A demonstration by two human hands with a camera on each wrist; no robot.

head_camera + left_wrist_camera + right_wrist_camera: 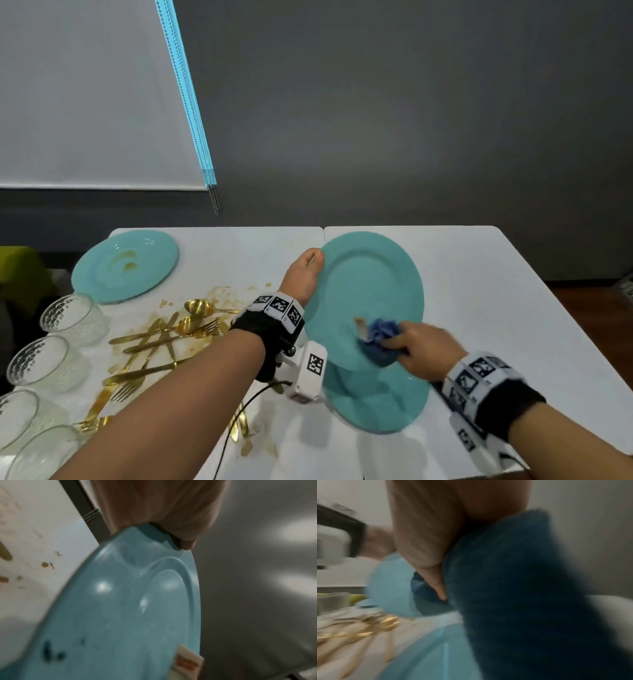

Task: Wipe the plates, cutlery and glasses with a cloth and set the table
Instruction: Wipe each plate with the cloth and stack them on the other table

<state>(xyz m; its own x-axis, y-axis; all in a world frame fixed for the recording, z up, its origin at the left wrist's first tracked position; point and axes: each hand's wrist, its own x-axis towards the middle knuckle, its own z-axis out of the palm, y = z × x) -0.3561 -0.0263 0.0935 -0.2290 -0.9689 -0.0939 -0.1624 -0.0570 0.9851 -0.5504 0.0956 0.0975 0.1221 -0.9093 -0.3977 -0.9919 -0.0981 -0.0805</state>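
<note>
The left hand (303,274) is gripping a raised plate (366,291) while the right hand (421,346), clutching the cloth (380,337), is wiping it; the stained plate (126,265), cutlery (161,346) and glasses (65,317) are awaiting cleaning.

Both forearms bare, no sleeves; left hand (301,274) and right hand (423,346) ungloved. Each wrist carries a black fabric band (270,339) with a ring of white blocks (279,308) on the hand side of it, each block printed with a black-and-white square code marker; the right-wrist band (510,407) is built the same way. Below the left band hangs a white camera housing (310,371) bearing one more marker, on a small metal bracket, with a thin black cable (236,418) trailing from beside it.
</note>
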